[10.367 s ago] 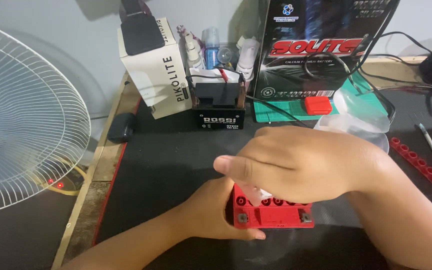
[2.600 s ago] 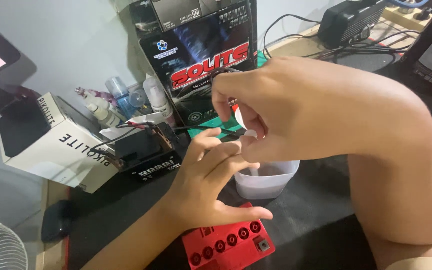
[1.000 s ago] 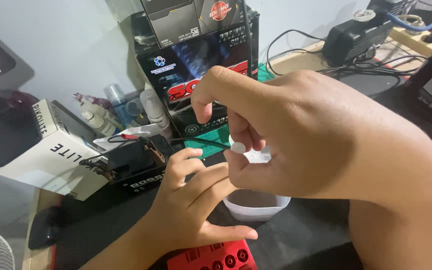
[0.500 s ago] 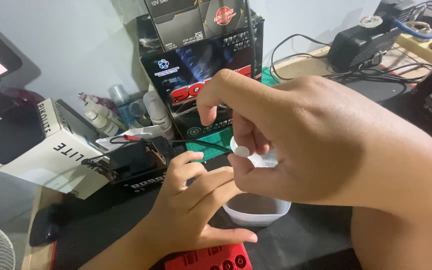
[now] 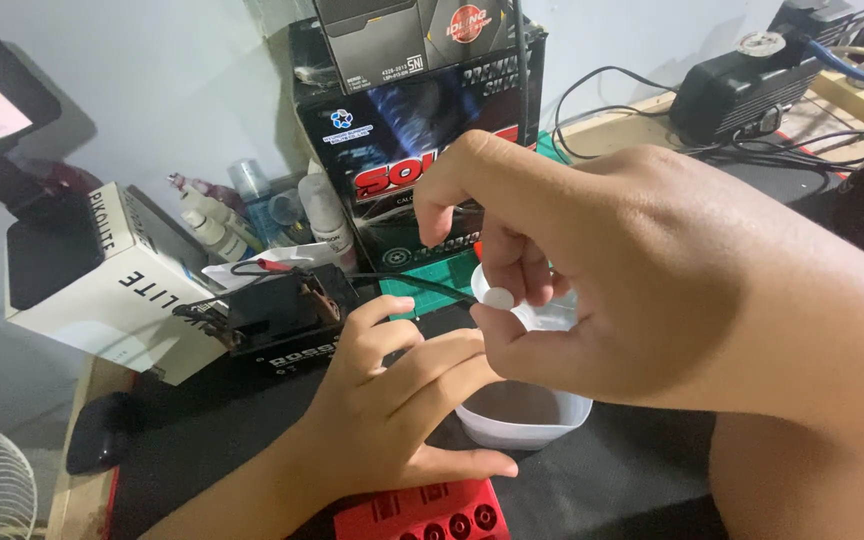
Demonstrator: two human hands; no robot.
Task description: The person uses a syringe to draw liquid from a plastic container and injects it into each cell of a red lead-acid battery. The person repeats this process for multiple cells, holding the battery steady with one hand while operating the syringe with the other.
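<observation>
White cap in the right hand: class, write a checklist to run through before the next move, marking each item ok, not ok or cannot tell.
1. White cap pinched in right hand fingertips: ok.
2. Plastic tub upright on the mat: ok.
3. Left hand resting beside the tub, above the red battery: ok.
4. Battery holes all in view: not ok, only its top edge shows.
5. Tub contents: cannot tell.

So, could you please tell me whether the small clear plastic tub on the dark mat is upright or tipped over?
Upright: the clear plastic tub rests on its base, rim facing up, below the right hand.
</observation>
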